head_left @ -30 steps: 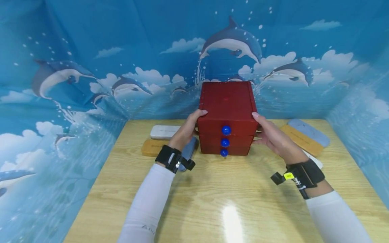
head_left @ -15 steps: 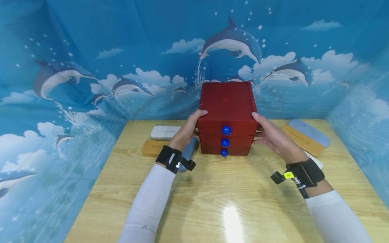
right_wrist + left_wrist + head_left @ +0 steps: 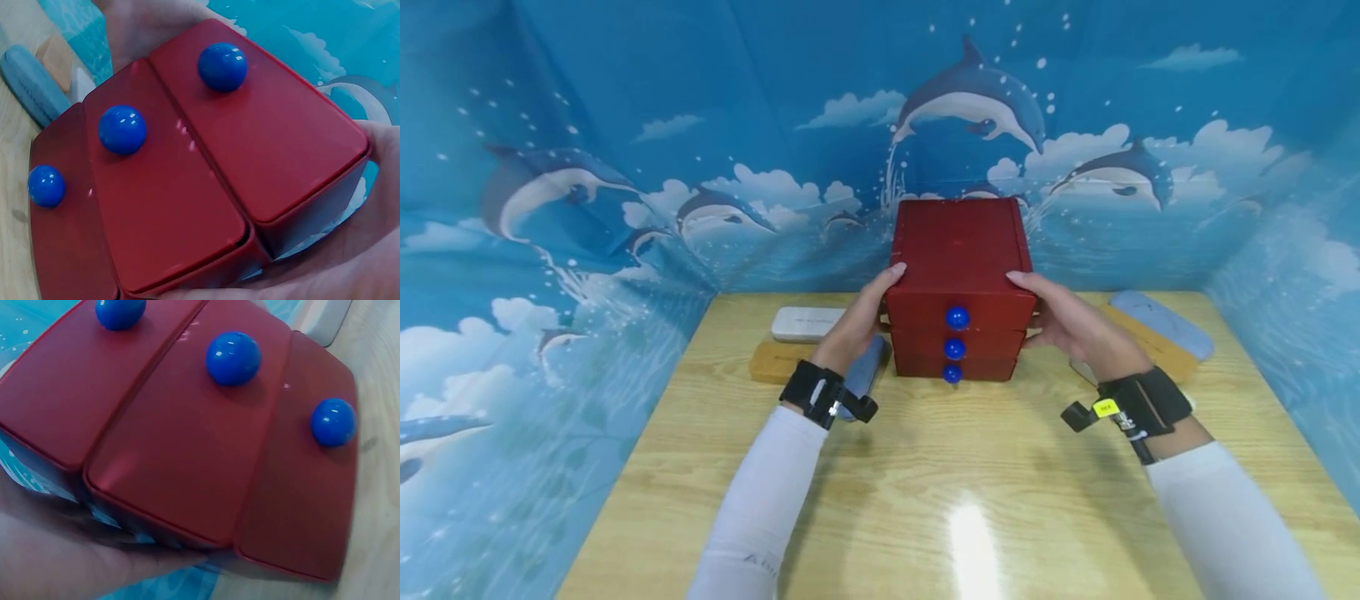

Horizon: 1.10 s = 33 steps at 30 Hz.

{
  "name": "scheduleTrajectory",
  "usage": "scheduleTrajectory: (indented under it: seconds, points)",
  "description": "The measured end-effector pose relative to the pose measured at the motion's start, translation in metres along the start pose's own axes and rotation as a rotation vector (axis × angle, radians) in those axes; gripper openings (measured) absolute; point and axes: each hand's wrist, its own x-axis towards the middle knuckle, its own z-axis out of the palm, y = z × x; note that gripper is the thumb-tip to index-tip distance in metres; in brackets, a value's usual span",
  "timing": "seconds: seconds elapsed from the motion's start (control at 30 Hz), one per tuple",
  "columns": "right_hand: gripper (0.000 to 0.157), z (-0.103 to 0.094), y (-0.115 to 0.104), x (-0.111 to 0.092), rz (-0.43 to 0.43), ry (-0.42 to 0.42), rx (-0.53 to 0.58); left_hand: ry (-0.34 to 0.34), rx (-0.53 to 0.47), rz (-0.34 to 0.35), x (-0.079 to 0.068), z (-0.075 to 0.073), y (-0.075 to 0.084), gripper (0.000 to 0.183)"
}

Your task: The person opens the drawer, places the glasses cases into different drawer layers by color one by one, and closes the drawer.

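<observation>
A dark red box of three stacked drawers (image 3: 957, 242), each with a round blue knob (image 3: 957, 317), stands at the back middle of the table. My left hand (image 3: 850, 329) grips its left side, thumb on the top's front corner and fingers down the side. From the other side my right hand (image 3: 1078, 333) holds it, the thumb lying over the top edge. All the drawers look pushed in. In the left wrist view the three drawer fronts (image 3: 169, 437) fill the frame, with the left hand (image 3: 69, 562) along the side. Most fingertips are hidden behind the box.
Left of the box lie a white case (image 3: 805, 323), an orange case (image 3: 772, 362) and a blue-grey case (image 3: 867, 367). To the right are an orange case (image 3: 1161, 346) and a blue-grey case (image 3: 1165, 323), overlapping. A dolphin-print cloth (image 3: 820, 108) hangs right behind the table.
My right hand has shifted slightly left and up, and its thumb now reaches further in over the top of the drawer box. The left hand has barely moved; the box stays in place.
</observation>
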Motion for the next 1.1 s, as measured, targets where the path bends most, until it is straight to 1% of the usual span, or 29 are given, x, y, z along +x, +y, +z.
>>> scheduleTrajectory:
  seconds: [0.1, 0.17, 0.23, 0.3, 0.37, 0.5, 0.63, 0.67, 0.73, 0.87, 1.03, 1.1]
  points:
    - [0.064, 0.001, 0.002, 0.002, -0.016, 0.004, 0.002, -0.01, -0.041, 0.021, -0.006, -0.004, -0.007, 0.066]
    - [0.059, 0.001, 0.005, 0.003, -0.023, 0.009, 0.0, 0.0, -0.052, 0.036, -0.012, -0.007, -0.012, 0.065]
    - [0.057, 0.002, 0.007, 0.004, -0.019, 0.023, -0.001, 0.026, -0.059, 0.038, -0.019, -0.009, -0.017, 0.064]
    - [0.057, 0.002, 0.009, 0.003, -0.018, 0.032, -0.008, 0.057, -0.037, 0.028, -0.026, -0.009, -0.022, 0.06]
    - [0.06, 0.003, 0.01, 0.002, -0.01, 0.051, -0.014, 0.087, -0.01, 0.001, -0.034, -0.007, -0.028, 0.055]
    - [0.067, 0.006, 0.011, 0.001, -0.03, 0.067, -0.025, 0.141, 0.06, -0.065, -0.048, 0.0, -0.037, 0.048]
    - [0.067, 0.007, 0.012, 0.002, -0.045, 0.088, -0.02, 0.208, 0.042, -0.131, -0.057, 0.005, -0.05, 0.046]
    - [0.066, 0.007, 0.012, 0.003, -0.047, 0.089, -0.016, 0.215, 0.039, -0.144, -0.058, 0.006, -0.055, 0.045]
    - [0.066, 0.007, 0.012, 0.003, -0.045, 0.094, -0.008, 0.201, 0.028, -0.163, -0.059, 0.008, -0.063, 0.043]
    - [0.066, 0.007, 0.011, 0.002, -0.045, 0.106, 0.004, 0.143, -0.005, -0.188, -0.058, 0.014, -0.079, 0.044]
    - [0.064, 0.009, 0.01, 0.002, -0.054, 0.102, 0.001, 0.133, -0.071, -0.223, -0.055, 0.023, -0.093, 0.047]
    - [0.064, 0.009, 0.009, 0.003, -0.055, 0.1, -0.003, 0.089, -0.081, -0.244, -0.055, 0.027, -0.097, 0.047]
